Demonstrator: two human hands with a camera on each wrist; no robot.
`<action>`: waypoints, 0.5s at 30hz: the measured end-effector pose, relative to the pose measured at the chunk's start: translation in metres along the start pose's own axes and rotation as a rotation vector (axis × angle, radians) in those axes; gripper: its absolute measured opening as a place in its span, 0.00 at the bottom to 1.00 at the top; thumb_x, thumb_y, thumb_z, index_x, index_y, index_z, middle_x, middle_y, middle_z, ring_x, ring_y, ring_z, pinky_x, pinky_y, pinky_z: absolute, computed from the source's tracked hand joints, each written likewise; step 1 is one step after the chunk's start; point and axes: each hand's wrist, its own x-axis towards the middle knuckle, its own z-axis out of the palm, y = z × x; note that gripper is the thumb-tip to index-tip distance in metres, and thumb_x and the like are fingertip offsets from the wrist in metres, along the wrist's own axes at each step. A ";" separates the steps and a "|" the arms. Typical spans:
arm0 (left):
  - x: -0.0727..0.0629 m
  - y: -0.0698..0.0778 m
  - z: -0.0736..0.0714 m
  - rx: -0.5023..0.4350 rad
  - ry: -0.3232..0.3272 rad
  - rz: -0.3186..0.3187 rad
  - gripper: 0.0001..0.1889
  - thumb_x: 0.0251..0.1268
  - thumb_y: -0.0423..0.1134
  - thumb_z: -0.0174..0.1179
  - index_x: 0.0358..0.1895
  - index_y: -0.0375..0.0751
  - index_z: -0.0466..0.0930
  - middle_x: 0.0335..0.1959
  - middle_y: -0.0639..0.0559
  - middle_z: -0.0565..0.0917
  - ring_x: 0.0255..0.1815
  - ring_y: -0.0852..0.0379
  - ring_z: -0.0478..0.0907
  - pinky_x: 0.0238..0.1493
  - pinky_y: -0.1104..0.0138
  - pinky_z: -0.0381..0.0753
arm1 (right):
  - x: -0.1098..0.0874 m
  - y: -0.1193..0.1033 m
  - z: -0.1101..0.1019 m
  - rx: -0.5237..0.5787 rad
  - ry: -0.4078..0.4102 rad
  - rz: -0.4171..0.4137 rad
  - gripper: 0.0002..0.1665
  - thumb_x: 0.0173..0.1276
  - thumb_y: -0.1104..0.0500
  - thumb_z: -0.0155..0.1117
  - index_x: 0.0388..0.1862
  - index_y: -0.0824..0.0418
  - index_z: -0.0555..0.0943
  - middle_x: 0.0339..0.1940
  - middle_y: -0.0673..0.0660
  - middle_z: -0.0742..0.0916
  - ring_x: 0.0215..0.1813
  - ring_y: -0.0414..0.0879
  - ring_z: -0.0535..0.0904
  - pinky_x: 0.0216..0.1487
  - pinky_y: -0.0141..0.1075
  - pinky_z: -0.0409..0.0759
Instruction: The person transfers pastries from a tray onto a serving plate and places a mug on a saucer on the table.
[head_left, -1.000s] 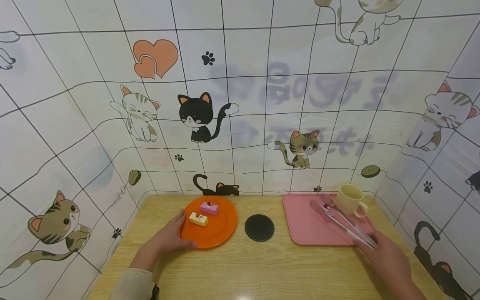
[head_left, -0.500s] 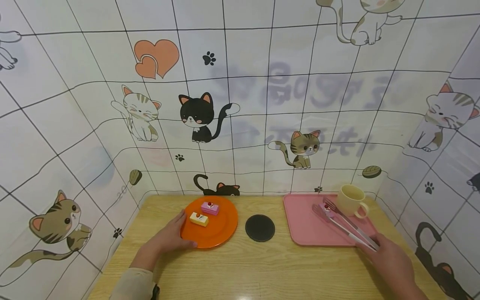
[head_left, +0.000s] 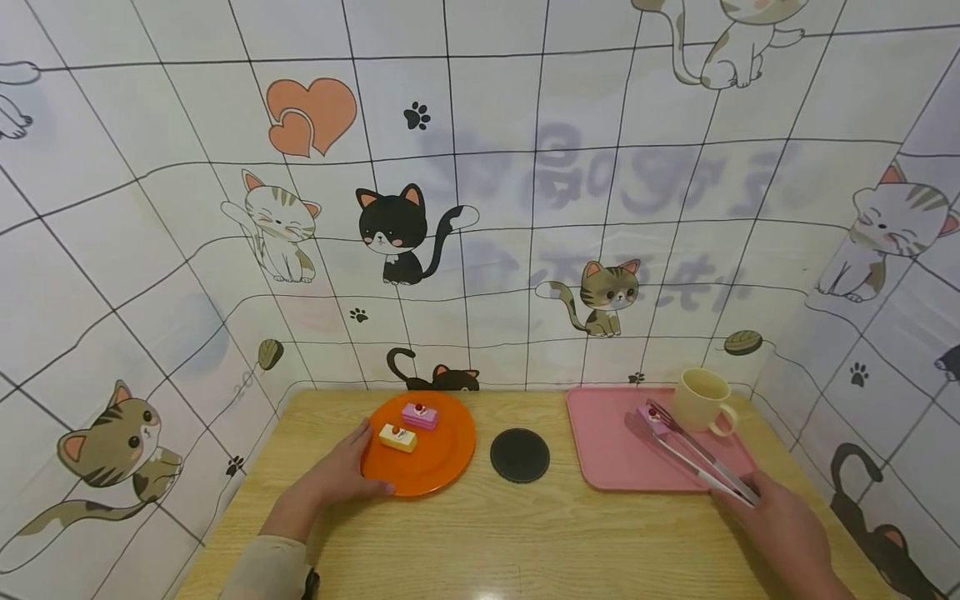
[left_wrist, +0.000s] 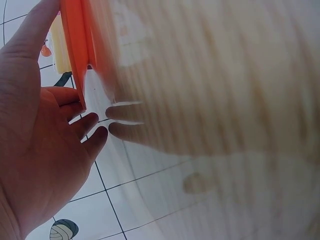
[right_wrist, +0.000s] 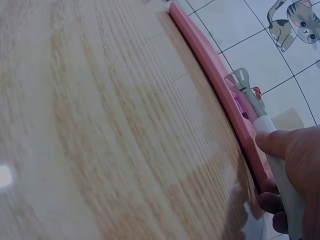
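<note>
My left hand (head_left: 347, 465) holds the left rim of an orange plate (head_left: 446, 462), with its thumb at the near edge. On the plate lie a pink toy cake slice (head_left: 419, 417) and a yellow one (head_left: 397, 438), each topped with a red cherry. My right hand (head_left: 783, 517) grips white-handled tongs (head_left: 722, 470). The tongs' tips are spread and reach over a pink tray (head_left: 607, 467), straddling another pink toy cake slice (head_left: 651, 418). In the right wrist view, the thumb presses on a tong handle (right_wrist: 287, 195).
A yellow mug (head_left: 699, 398) stands at the tray's back right corner, close to the tongs. Between plate and tray lies a dark round coaster (head_left: 520, 455). Cat-patterned sheeting (head_left: 495, 321) encloses the wooden table (head_left: 480, 533) at the back and sides.
My right hand and the tongs have shifted slightly to the right, and the pink cake slice on the tray shows more fully between the tips. My left hand stays on the plate.
</note>
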 end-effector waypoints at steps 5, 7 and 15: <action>0.000 0.002 0.000 -0.001 -0.002 0.003 0.71 0.52 0.67 0.84 0.90 0.33 0.51 0.92 0.37 0.49 0.90 0.29 0.50 0.85 0.34 0.57 | 0.000 0.001 0.000 0.009 0.001 -0.019 0.42 0.69 0.32 0.78 0.54 0.70 0.81 0.35 0.57 0.85 0.36 0.54 0.77 0.32 0.45 0.68; 0.000 0.002 0.000 -0.002 -0.002 0.007 0.71 0.52 0.66 0.84 0.90 0.32 0.51 0.92 0.36 0.49 0.90 0.29 0.51 0.84 0.34 0.57 | -0.001 0.001 0.000 0.010 -0.004 -0.016 0.43 0.69 0.32 0.78 0.55 0.70 0.81 0.35 0.57 0.85 0.36 0.54 0.76 0.33 0.45 0.68; -0.003 0.005 -0.002 -0.005 0.000 0.010 0.71 0.51 0.65 0.85 0.89 0.31 0.51 0.92 0.35 0.50 0.89 0.28 0.52 0.84 0.33 0.58 | -0.001 0.002 0.004 0.015 0.016 0.006 0.39 0.69 0.36 0.81 0.54 0.70 0.82 0.34 0.57 0.83 0.36 0.54 0.75 0.33 0.45 0.67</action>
